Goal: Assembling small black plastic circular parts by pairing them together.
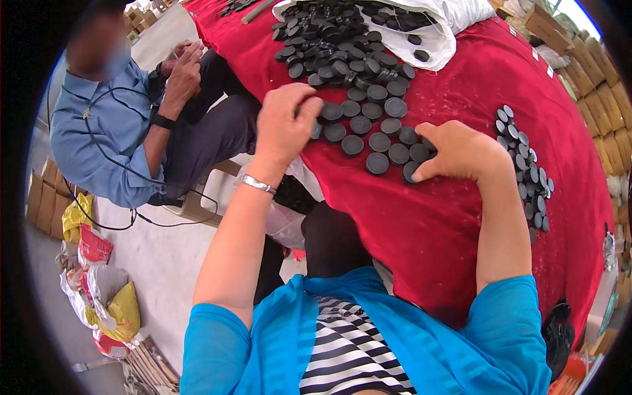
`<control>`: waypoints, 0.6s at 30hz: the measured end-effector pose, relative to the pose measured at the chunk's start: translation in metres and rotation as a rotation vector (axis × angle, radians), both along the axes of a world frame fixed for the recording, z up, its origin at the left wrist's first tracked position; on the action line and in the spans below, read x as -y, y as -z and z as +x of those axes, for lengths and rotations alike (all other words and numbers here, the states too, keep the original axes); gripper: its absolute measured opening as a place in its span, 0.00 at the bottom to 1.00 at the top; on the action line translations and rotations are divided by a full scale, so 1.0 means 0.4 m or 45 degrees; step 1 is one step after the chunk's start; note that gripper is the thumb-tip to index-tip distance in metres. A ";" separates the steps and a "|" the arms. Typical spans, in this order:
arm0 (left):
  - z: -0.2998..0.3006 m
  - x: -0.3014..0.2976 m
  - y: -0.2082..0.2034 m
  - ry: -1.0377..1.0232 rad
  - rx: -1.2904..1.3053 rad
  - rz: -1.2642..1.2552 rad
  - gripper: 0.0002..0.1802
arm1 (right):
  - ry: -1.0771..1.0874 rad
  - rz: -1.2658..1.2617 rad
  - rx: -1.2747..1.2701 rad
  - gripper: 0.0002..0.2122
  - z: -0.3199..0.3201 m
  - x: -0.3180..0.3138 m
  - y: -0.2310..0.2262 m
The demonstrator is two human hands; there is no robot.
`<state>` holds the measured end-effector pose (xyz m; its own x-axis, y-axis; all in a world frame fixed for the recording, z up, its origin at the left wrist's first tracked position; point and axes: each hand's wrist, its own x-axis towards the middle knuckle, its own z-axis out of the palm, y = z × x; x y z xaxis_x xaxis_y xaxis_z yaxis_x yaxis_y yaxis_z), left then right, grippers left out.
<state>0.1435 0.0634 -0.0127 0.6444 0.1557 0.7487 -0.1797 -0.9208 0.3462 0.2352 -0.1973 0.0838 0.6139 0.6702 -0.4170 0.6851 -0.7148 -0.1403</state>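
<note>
Many black round caps (377, 163) lie on the red cloth in front of me, flat and close together. My left hand (284, 122) is at the cloth's left edge, its fingers curled and partly hidden. A tilted cap (316, 131) shows beneath its thumb, seemingly held against the palm. On the right side of the spread caps is my right hand (457, 153). Its thumb and fingers are apart, around a few caps at the group's right edge, and touch them on the cloth.
Beyond the spread caps rises a larger heap (336, 49), spilling from a white woven sack (444, 29). Another cluster of caps (526, 171) lies to the right on the red cloth (454, 253). At left sits a person in a blue shirt (108, 141). Filled sacks (118, 309) stand on the floor.
</note>
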 end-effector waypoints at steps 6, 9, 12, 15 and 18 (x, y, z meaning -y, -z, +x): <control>0.028 0.057 0.027 0.129 -0.317 0.187 0.17 | -0.051 0.185 0.026 0.36 -0.021 -0.026 0.051; 0.035 0.050 0.032 0.110 -0.312 0.203 0.16 | -0.048 0.390 0.129 0.33 -0.049 -0.043 0.094; 0.033 0.034 0.032 0.138 -0.318 0.159 0.16 | -0.057 0.525 0.171 0.31 -0.066 -0.069 0.122; 0.032 0.016 0.038 0.189 -0.354 0.092 0.15 | -0.092 0.582 0.199 0.31 -0.074 -0.091 0.134; 0.053 -0.023 0.049 0.260 -0.368 0.031 0.14 | -0.093 0.607 0.210 0.30 -0.071 -0.113 0.145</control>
